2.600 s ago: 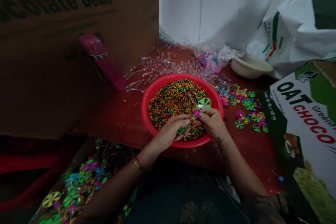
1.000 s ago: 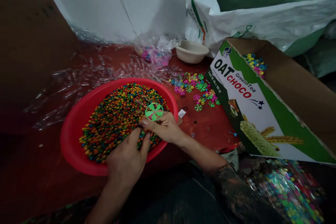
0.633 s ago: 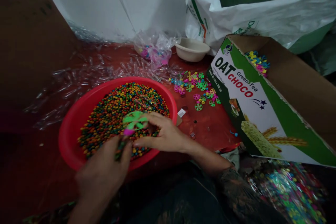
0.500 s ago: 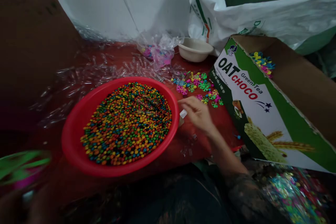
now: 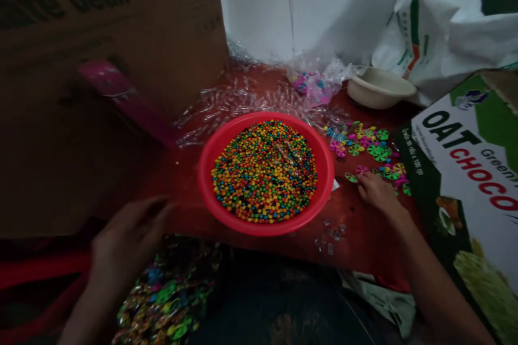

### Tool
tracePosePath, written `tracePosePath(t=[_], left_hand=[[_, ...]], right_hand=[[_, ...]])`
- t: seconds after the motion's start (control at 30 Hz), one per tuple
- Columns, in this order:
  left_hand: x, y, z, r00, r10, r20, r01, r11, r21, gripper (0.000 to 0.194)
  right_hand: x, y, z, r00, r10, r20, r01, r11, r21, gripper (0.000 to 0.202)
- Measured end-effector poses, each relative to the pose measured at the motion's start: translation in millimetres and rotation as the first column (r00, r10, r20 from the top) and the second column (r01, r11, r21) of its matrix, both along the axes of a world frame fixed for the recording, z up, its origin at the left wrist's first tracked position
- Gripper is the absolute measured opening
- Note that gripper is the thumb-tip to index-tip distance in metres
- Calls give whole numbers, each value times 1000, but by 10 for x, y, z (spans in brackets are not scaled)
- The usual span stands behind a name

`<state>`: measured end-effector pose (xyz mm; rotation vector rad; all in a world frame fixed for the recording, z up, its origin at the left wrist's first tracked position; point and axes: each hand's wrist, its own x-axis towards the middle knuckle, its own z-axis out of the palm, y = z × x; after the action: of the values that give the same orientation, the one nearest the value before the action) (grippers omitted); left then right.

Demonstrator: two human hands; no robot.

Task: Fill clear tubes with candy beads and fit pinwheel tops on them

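Note:
A red basin (image 5: pixel 204 175) full of small multicoloured candy balls (image 5: pixel 263 172) stands on the red table between my hands. To its right, my right hand (image 5: pixel 378 193) pinches a small green plastic wheel (image 5: pixel 350 177) at the edge of a scatter of coloured plastic wheels (image 5: pixel 378 151). My left hand (image 5: pixel 127 237), blurred by motion, hovers left of the basin near the table edge. Its thumb and fingers are apart, and nothing shows between them. Small clear pieces (image 5: pixel 332 234) lie in front of the basin, and a white bit (image 5: pixel 335 185) sits by its right rim.
Clear plastic tubes (image 5: pixel 243 94) spread behind the basin, beside a clear bag of coloured parts (image 5: pixel 313 86) and a cream bowl (image 5: pixel 380 88). A brown carton (image 5: pixel 170 27) with a blurred pink long object (image 5: pixel 121 94) before it stands left; a printed box (image 5: pixel 457 156) right. Packed toys (image 5: pixel 170 302) lie below.
The view has swung left. My right hand has left the basin's rim and the white piece for the wheels. The green and pink wheel toy is gone from my left hand, which has come up.

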<state>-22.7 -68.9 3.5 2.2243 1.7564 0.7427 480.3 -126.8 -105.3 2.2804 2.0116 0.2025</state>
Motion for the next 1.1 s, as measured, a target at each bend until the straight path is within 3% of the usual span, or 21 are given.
tracePosePath(t=[0.03, 0.13, 0.17, 0.23, 0.33, 0.47, 0.57, 0.63, 0.67, 0.73, 0.8, 0.87, 0.97, 1.1], left_hand=[[164, 97, 64, 998, -52, -44, 53, 999, 6, 27], [877, 434, 145, 909, -411, -69, 401, 908, -123, 29], [1123, 527, 133, 884, -456, -103, 435, 883, -173, 30], [1537, 650, 64, 833, -495, -246, 438, 863, -253, 35], [1896, 714, -84, 787, -502, -359, 390, 855, -343, 53], [2067, 781, -216, 844, -442, -305, 327, 873, -361, 60], [2150, 843, -238, 905, -364, -221, 258, 882, -395, 57], [2192, 855, -235, 927, -336, -168, 241, 875, -420, 49], [2202, 851, -233, 932, -331, -145, 246, 875, -417, 44], [2187, 832, -230, 934, -340, -107, 274, 877, -395, 37], [2124, 809, -227, 932, -356, -63, 310, 877, -367, 33], [2025, 784, -221, 923, -383, 40, 374, 867, -329, 31], [1865, 711, -187, 830, -458, 319, 544, 793, -276, 30], [1710, 525, -77, 649, -474, 595, 721, 633, -282, 27]], right_hand=[[-71, 6, -7, 1000, -25, 2, 25, 1000, -7, 29], [-253, 10, -40, 997, -80, 9, 81, 997, -13, 28], [-295, 5, -52, 995, -96, 8, 96, 995, -5, 28], [-352, -16, -74, 993, -115, -7, 115, 993, 16, 28], [-389, -60, -101, 990, -136, -44, 138, 990, 27, 27], [-415, -86, -123, 963, -218, -159, 229, 972, 56, 27], [-447, -65, -115, 882, -267, -388, 335, 935, 117, 25], [-489, -49, -89, 742, -263, -617, 441, 884, 153, 26], [-518, -42, -67, 631, -233, -740, 495, 856, 152, 28], [-592, -29, 3, 329, -116, -937, 586, 803, 107, 35], [-679, -7, 114, 16, 41, -999, 637, 770, 42, 39], [-776, 31, 269, -195, 174, -965, 653, 758, 5, 38], [-951, 120, 546, -345, 284, -894, 604, 797, 20, 34], [-1275, 260, 866, -448, 335, -829, 461, 881, 107, 26]])
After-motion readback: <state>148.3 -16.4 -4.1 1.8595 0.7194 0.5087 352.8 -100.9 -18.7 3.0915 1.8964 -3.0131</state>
